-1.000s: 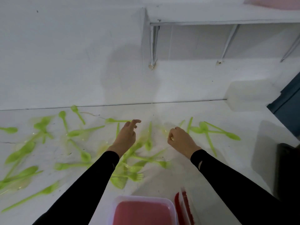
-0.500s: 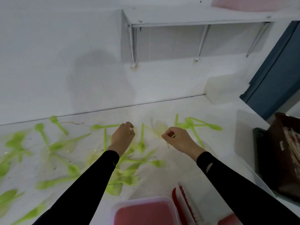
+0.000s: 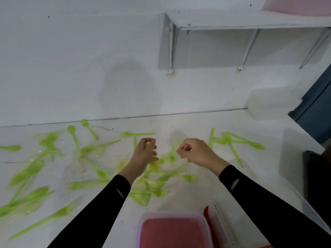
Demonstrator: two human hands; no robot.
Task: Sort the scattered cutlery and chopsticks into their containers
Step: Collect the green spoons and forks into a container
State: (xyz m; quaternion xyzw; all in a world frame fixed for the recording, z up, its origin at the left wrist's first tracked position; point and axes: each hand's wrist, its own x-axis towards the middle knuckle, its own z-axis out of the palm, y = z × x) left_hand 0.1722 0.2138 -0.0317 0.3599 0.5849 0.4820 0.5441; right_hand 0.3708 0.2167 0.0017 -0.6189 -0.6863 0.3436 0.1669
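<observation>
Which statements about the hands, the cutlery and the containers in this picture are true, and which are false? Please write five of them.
1. The cutlery scattered on the table is green. True.
2. Both hands lie flat and open. False: the left hand grips a pale yellow piece, and the right hand pinches a thin pale stick.
3. A red container stands at the near edge, between the two sleeves. True.
4. The sleeves are white. False: they are black.
5. A shelf is fixed to the wall above the table. True.
</observation>
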